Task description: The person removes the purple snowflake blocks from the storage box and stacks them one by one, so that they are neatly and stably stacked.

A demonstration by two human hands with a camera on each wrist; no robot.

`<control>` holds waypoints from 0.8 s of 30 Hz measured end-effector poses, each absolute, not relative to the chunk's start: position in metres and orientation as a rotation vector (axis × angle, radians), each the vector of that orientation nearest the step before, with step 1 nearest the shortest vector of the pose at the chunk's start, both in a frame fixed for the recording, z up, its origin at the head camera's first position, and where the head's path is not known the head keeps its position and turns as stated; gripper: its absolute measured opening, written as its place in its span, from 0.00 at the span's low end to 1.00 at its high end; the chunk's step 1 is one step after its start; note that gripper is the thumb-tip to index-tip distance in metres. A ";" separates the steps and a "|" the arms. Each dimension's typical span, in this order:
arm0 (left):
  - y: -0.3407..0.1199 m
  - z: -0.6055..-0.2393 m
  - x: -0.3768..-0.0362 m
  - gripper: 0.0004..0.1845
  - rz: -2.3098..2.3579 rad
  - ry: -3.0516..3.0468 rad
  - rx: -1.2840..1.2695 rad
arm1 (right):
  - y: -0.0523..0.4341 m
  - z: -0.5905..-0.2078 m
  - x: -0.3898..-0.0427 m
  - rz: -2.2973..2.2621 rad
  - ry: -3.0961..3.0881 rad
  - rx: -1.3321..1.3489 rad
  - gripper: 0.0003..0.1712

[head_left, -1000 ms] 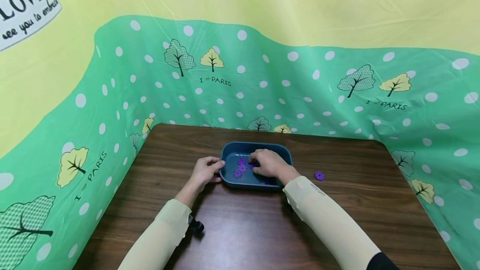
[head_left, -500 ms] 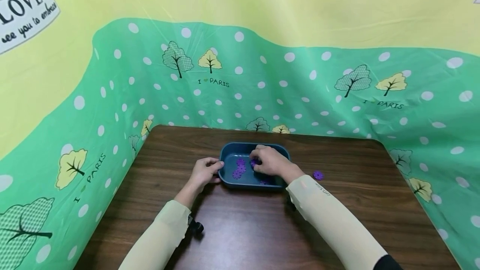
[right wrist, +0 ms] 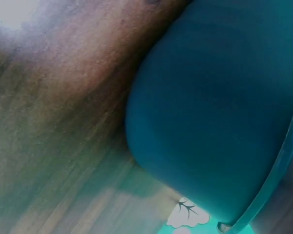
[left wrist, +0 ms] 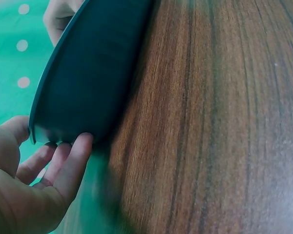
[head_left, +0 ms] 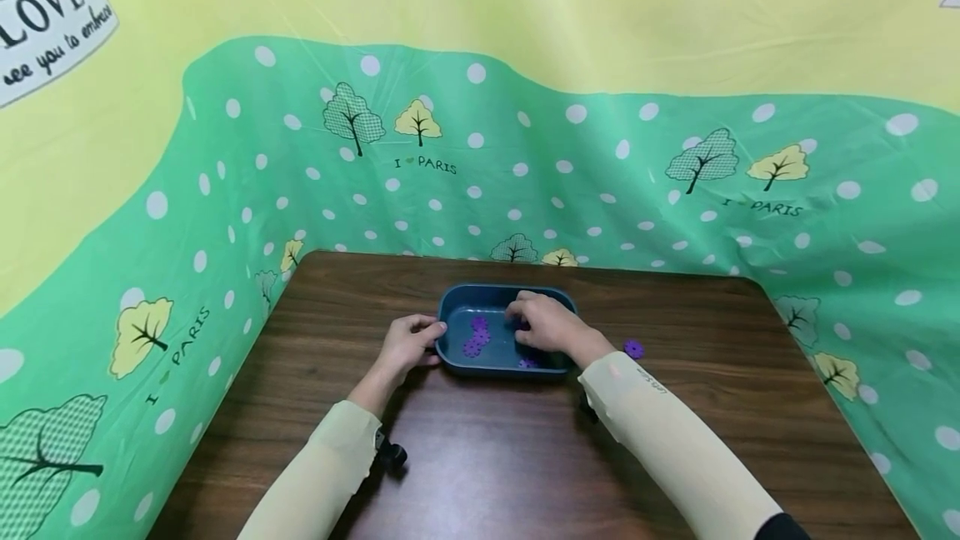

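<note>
Two pale sleeves are nearest us, above the wooden table. Then, right of the blue tray, lies a loose purple disc. Our left hand pinches the tray's end, thumb at rim, fingers beneath. Inside, beside purple pieces, our right hand bends its fingers down; whether it grips one, we cannot tell.

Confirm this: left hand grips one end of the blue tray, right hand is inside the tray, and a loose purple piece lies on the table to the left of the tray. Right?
One slip: the head view shows the loose purple piece on the table to the right of the blue tray. The rest is right.
</note>
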State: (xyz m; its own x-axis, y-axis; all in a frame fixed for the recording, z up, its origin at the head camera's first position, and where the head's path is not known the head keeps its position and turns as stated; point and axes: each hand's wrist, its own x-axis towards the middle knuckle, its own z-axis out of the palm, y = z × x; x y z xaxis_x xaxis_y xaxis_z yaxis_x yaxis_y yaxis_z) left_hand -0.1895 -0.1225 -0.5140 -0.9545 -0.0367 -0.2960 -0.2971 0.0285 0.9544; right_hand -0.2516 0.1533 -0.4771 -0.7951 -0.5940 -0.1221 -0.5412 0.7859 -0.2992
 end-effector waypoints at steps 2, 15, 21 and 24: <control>-0.122 -0.514 -0.190 0.18 2.039 2.105 -0.350 | 0.154 -0.479 -0.251 -0.358 2.777 -0.899 0.19; -0.123 -0.515 -0.190 0.19 2.030 2.106 -0.343 | 0.157 -0.488 -0.254 -0.269 2.817 -0.877 0.19; -0.123 -0.514 -0.189 0.18 2.040 2.104 -0.340 | 0.155 -0.490 -0.254 -0.228 2.826 -0.835 0.19; -0.122 -0.514 -0.189 0.18 2.042 2.104 -0.338 | 0.154 -0.491 -0.255 -0.213 2.824 -0.826 0.19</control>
